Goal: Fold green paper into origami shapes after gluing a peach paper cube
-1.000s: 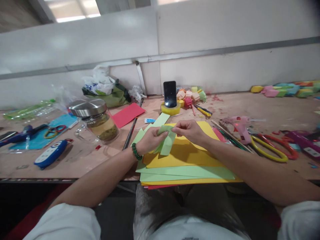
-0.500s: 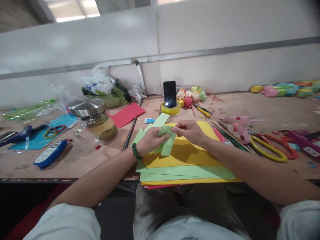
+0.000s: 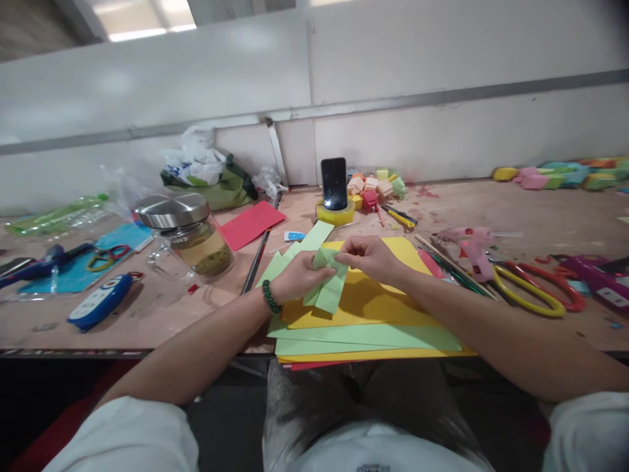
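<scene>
Between my two hands is a folded light-green paper strip (image 3: 333, 293), its loose ends hanging down over the yellow sheets. My left hand (image 3: 301, 276), with a green bead bracelet (image 3: 271, 297) at the wrist, is closed on the strip's left side. My right hand (image 3: 371, 260) pinches its upper right part between thumb and fingers. Beneath them lies a stack of yellow paper (image 3: 388, 316) with light-green sheets (image 3: 363, 341) under it. More light-green strips (image 3: 318, 235) lie behind my left hand.
A glass mug of tea (image 3: 199, 246) and a power strip (image 3: 101, 301) stand at left. A phone (image 3: 334, 183) leans on a tape roll (image 3: 335, 213). At right lie a pink glue gun (image 3: 474, 249), yellow-handled scissors (image 3: 531, 295) and a cutter (image 3: 400, 217). Folded paper pieces (image 3: 371, 189) sit behind.
The hanging end of the green strip has swung slightly right and lower. Both hands keep their hold with small finger shifts.
</scene>
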The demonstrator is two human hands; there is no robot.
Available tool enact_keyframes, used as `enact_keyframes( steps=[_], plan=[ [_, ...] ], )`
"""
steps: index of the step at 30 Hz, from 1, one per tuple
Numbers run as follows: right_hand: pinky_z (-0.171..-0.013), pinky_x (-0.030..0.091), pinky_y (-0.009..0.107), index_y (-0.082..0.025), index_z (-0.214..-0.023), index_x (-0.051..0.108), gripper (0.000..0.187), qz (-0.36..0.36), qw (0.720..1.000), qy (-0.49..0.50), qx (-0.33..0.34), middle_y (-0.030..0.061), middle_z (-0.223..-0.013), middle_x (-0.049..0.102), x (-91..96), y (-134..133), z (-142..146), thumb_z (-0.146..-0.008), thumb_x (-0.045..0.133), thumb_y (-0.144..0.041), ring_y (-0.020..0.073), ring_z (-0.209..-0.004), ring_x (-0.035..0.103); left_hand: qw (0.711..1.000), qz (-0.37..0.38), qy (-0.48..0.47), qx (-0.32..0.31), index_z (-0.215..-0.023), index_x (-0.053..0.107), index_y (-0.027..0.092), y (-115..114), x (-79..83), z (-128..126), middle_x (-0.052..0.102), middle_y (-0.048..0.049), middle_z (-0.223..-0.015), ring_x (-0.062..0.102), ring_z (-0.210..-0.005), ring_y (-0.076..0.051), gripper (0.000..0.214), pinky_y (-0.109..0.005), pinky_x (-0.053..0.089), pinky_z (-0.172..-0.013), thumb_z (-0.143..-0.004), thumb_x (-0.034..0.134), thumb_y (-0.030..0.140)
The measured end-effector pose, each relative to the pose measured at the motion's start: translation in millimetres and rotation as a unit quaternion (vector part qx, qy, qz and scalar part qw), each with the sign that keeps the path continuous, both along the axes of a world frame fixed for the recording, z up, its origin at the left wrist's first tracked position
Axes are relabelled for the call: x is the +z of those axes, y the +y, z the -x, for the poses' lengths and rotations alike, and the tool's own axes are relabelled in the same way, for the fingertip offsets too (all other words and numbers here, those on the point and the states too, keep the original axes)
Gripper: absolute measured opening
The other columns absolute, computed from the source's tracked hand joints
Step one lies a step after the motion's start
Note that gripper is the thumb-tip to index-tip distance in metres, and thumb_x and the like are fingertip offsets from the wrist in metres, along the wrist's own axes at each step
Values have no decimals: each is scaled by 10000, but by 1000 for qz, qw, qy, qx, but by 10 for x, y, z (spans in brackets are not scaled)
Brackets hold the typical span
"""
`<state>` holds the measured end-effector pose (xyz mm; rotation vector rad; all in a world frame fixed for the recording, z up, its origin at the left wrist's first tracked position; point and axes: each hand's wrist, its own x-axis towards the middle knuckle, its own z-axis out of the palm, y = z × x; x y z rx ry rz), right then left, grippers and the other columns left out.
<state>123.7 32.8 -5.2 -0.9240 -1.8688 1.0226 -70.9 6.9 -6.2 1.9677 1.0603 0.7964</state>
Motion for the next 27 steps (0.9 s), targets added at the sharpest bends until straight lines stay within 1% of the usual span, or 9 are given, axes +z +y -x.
enact_keyframes(
  steps=[3, 5, 7, 9, 11, 13, 17, 22, 27],
  plan=[
    [-479, 311, 244, -177, -606, 565, 309, 31, 998, -58, -5, -33, -536, 503, -19, 40, -22, -700, 648, -460, 91, -501, 412, 993, -90, 68, 34, -1287, 540, 150, -8, -40, -18, 669, -107, -1148, 628, -1044, -232, 534, -349, 521, -871, -777, 644, 272],
    [-490, 325, 248, -175, -590, 574, 270, 46, 991, -124, -25, -24, -543, 534, -41, 79, -43, -699, 649, -410, 98, -509, 436, 967, -195, 153, 58, -1429, 403, 187, -45, -38, -41, 564, -139, -1347, 520, -1245, -282, 748, -436, 439, -1014, -739, 690, 202],
    [-506, 341, 250, -171, -588, 594, 231, 54, 979, -190, -45, -13, -558, 571, -57, 113, -62, -705, 648, -362, 109, -528, 470, 923, -295, 246, 36, -1404, 445, 208, -101, -9, -65, 485, -146, -1442, 411, -1348, -313, 683, -500, 328, -1091, -764, 674, 144],
    [-521, 350, 251, -168, -602, 624, 191, 49, 969, -236, -58, -2, -583, 610, -62, 132, -70, -711, 648, -323, 120, -554, 502, 876, -353, 326, -48, -1242, 587, 211, -159, 39, -82, 550, -118, -1386, 435, -1318, -300, 410, -498, 284, -1093, -843, 591, 117],
    [-539, 355, 253, -169, -626, 649, 157, 34, 960, -270, -64, 10, -624, 650, -54, 135, -68, -718, 645, -296, 133, -592, 536, 839, -360, 381, -147, -1081, 652, 200, -207, 93, -90, 669, -89, -1194, 534, -1178, -257, 255, -446, 324, -1029, -896, 501, 108],
    [-560, 362, 256, -175, -651, 661, 146, 16, 949, -306, -68, 21, -672, 682, -37, 127, -58, -733, 639, -293, 146, -637, 564, 824, -340, 408, -198, -1071, 650, 184, -245, 143, -97, 704, -79, -1032, 579, -1041, -235, 253, -407, 369, -933, -905, 469, 121],
    [-579, 363, 269, -187, -719, 670, 147, -1, 925, -372, -75, 41, -759, 711, -3, 103, -36, -767, 632, -321, 171, -690, 589, 827, -305, 430, -197, -1188, 608, 149, -318, 206, -134, 676, -100, -992, 582, -912, -249, 330, -413, 391, -831, -898, 464, 212],
    [-550, 329, 264, -198, -742, 657, 211, -10, 903, -422, -74, 36, -767, 700, 48, 105, -54, -785, 634, -403, 168, -686, 579, 814, -300, 455, -200, -1146, 613, 123, -403, 213, -195, 642, -138, -1024, 561, -956, -281, 326, -429, 397, -848, -869, 467, 215],
    [-554, 321, 265, -206, -829, 625, 315, 9, 903, -424, -68, 37, -834, 701, 74, 173, -124, -747, 670, -507, 176, -713, 585, 813, -293, 447, -230, -1111, 591, 40, -480, 185, -224, 618, -165, -966, 561, -928, -264, 319, -373, 439, -826, -862, 454, 184]
  ],
)
